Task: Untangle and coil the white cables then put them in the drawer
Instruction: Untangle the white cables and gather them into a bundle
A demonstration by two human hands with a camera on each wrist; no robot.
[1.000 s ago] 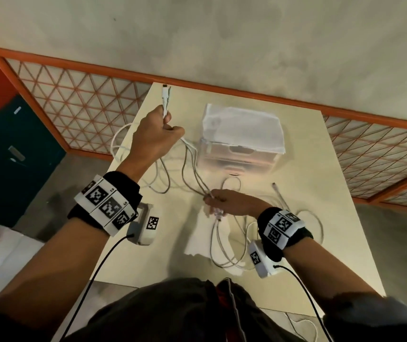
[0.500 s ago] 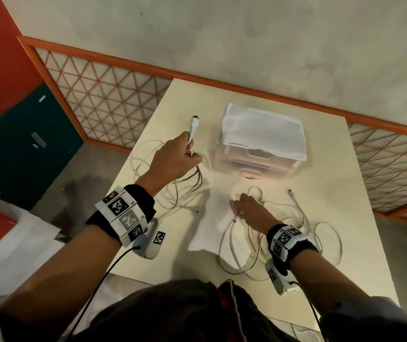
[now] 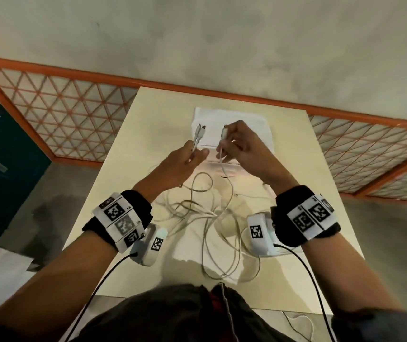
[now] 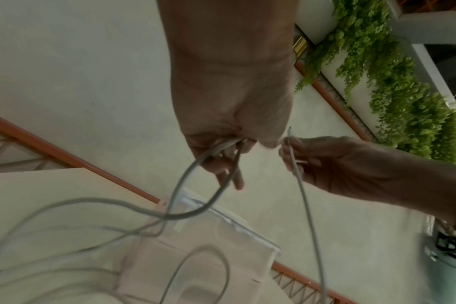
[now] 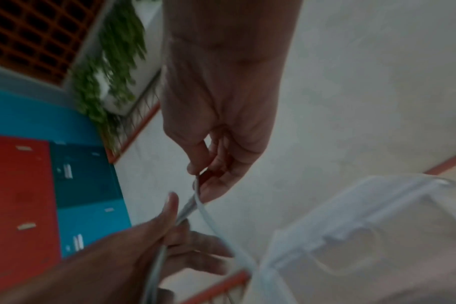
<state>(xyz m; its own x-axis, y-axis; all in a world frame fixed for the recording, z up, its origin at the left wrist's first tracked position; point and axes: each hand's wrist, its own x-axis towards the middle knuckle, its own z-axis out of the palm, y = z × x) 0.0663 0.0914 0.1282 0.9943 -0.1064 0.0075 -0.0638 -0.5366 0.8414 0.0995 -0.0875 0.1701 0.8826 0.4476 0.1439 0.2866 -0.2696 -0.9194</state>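
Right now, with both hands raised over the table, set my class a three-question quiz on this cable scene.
1. True or false: the left hand holds two cable ends.
2. Which hand pinches a single connector? A left, B right.
3. Fill in: the loose white cables lie tangled on the ____.

Key: 1 true; 2 B; 3 table.
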